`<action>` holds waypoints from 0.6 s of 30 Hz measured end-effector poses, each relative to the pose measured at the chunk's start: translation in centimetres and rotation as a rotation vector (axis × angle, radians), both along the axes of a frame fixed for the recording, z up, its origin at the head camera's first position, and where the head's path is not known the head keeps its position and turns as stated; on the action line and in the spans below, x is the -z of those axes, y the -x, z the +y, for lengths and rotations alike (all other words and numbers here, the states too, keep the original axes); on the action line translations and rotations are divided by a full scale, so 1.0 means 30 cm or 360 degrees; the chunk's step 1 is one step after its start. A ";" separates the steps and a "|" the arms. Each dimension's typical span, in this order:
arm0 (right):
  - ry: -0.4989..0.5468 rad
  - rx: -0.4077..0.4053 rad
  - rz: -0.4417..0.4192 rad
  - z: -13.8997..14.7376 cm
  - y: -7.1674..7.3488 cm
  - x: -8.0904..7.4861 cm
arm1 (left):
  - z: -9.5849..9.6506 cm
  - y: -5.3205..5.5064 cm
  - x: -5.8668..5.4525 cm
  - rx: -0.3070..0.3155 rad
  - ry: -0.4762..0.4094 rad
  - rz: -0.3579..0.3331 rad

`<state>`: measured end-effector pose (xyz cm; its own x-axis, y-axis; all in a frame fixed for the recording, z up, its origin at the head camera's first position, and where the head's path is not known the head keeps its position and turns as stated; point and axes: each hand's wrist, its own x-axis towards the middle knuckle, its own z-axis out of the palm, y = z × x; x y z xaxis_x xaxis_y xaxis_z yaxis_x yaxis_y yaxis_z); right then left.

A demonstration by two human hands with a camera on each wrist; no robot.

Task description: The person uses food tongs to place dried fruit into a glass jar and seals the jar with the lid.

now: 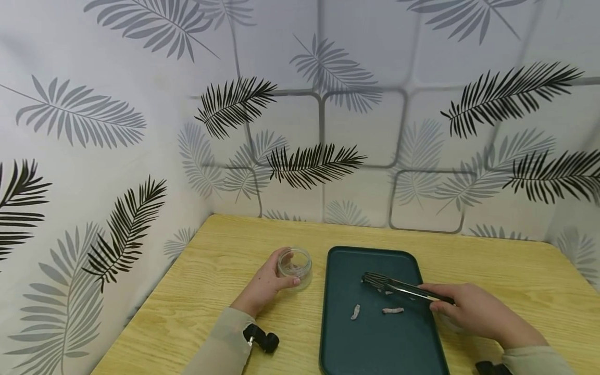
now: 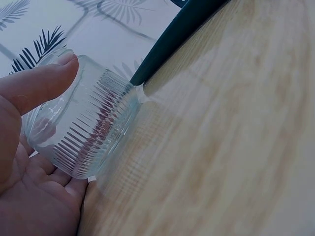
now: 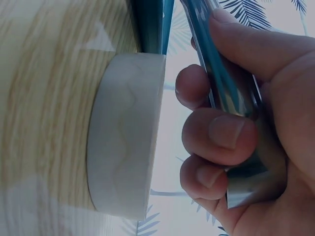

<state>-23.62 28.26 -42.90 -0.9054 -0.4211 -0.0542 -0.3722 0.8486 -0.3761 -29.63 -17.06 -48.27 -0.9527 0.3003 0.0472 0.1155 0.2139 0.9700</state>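
My left hand [image 1: 262,286] holds a clear glass jar [image 1: 303,275] on the wooden table, thumb on its near side and fingers round the far side. In the left wrist view the ribbed jar [image 2: 83,123] has reddish bits low inside. My right hand [image 1: 483,315] grips metal tongs [image 1: 412,290] by the handles. Their dark tips reach over the dark green tray [image 1: 375,349], close above small pale pieces partly hidden by them. Two more pinkish pieces lie on the tray, a curved piece [image 1: 355,312] and a straighter piece [image 1: 392,310].
A low, round white object [image 3: 128,132] stands on the table beside the tray, under my right hand. The table [image 1: 187,312] meets leaf-patterned walls [image 1: 300,198] at the back and left. The tray's raised rim [image 1: 323,312] lies just right of the jar.
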 end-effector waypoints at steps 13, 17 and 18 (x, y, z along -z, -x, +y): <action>-0.0019 -0.0036 0.0140 -0.005 -0.003 0.005 | -0.007 0.001 0.006 0.0007 0.0004 -0.0011; -0.0021 -0.0039 0.0173 -0.005 -0.002 0.007 | -0.007 0.002 0.009 0.0006 0.0008 -0.0007; -0.0021 -0.0040 0.0179 -0.005 -0.003 0.005 | -0.005 0.003 0.009 0.0008 0.0010 -0.0003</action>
<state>-23.53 28.12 -43.07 -0.8952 -0.4437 0.0412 -0.4325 0.8430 -0.3197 -29.72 -17.21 -48.54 -0.9512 0.3054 0.0434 0.1146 0.2194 0.9689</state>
